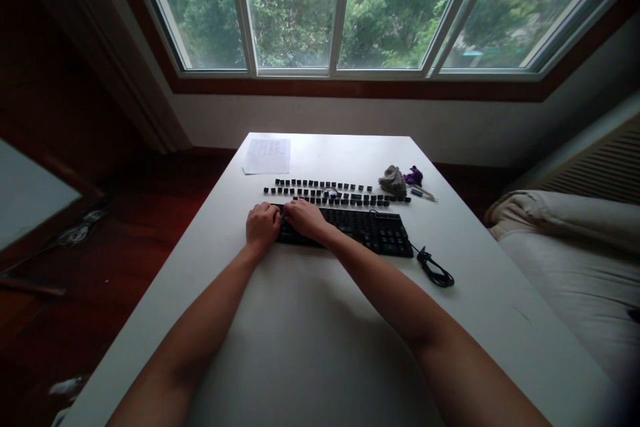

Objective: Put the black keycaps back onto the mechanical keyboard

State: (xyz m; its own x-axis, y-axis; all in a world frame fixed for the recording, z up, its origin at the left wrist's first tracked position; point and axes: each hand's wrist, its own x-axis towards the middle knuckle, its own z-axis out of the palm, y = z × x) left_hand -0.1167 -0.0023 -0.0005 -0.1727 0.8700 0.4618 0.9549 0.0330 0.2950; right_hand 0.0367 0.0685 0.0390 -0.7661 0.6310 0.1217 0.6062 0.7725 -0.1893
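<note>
A black keyboard lies across the white table, its left end under my hands. My left hand is closed around that left end, with its fingers curled over the edge. Close beside it, my right hand reaches over the keyboard's upper left part. Its fingers are bent together and pressed down there; whatever is between the fingertips is hidden. Behind the keyboard, loose black keycaps are set out in long rows, the nearest row partly covered by my right hand.
A coiled black cable lies off the keyboard's right end. Grey cloth, purple cloth and thin tools sit at the back right. A printed paper sheet is at the back left. A sofa stands to the right.
</note>
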